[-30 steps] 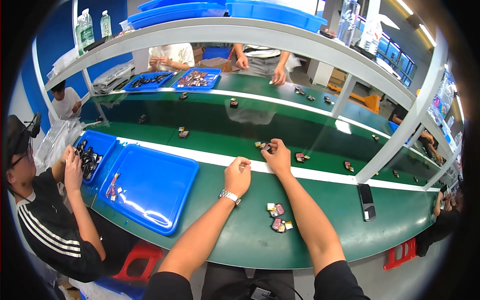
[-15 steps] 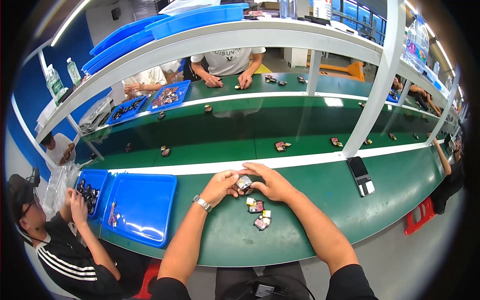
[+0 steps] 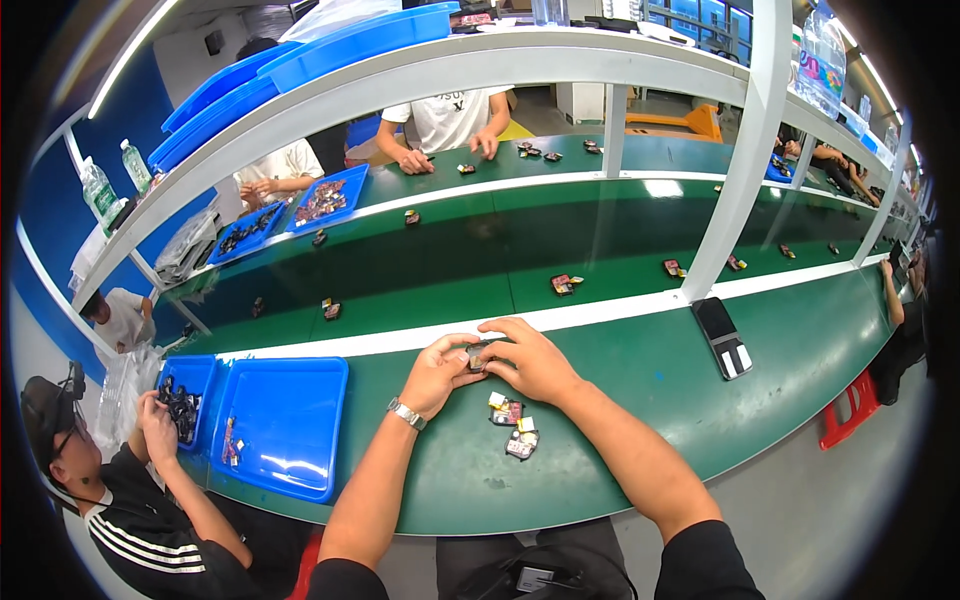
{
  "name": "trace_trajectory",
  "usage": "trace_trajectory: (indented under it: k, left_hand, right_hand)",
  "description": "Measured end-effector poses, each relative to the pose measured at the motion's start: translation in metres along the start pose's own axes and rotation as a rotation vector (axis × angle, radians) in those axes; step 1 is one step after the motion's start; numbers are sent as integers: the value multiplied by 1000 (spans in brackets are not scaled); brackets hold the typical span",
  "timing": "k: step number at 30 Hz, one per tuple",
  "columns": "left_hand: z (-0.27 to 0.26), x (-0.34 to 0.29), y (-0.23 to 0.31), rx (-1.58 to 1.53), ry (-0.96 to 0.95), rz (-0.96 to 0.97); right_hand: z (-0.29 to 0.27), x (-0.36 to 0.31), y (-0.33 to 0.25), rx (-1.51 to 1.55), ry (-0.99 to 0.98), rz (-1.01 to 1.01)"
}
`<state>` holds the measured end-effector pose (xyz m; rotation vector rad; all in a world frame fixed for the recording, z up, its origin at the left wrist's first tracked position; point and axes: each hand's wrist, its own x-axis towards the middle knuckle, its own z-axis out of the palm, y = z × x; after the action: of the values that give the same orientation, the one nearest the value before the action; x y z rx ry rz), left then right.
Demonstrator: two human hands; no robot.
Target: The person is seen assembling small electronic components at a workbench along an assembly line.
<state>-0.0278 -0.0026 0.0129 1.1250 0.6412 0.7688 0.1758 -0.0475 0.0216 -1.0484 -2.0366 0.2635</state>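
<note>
Between both my hands is a small dark electronic module, partly covered by my fingers. My left hand pinches its left side, a metal-banded watch on that wrist. From the right, my right hand grips it with thumb and fingers. Just below my hands on the green bench lie two similar modules, red and black with yellow-white pieces: one upper, one lower. They lie close together.
Left of my arm is a blue tray with a few small parts; beside it a blue bin holds black parts. A co-worker sits there. A black phone-like device lies right. Beyond a white rail, modules dot the green conveyor.
The module in my hands has been turned, so its pale translucent face shows less. My view has shifted slightly. Across the conveyor, a co-worker's hand has lifted off a module.
</note>
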Motion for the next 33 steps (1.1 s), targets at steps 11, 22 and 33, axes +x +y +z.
trace_trajectory:
  k: [11,22,33]
  left_hand:
    - [-2,1,-4,-68,-76,35]
    - [3,-2,-1,-27,-109,32]
    - [-1,1,-3,-56,-116,29]
  right_hand:
    - [12,5,-7,-39,109,2]
    - [7,2,-9,25,61,106]
    - [10,0,-12,129,113,150]
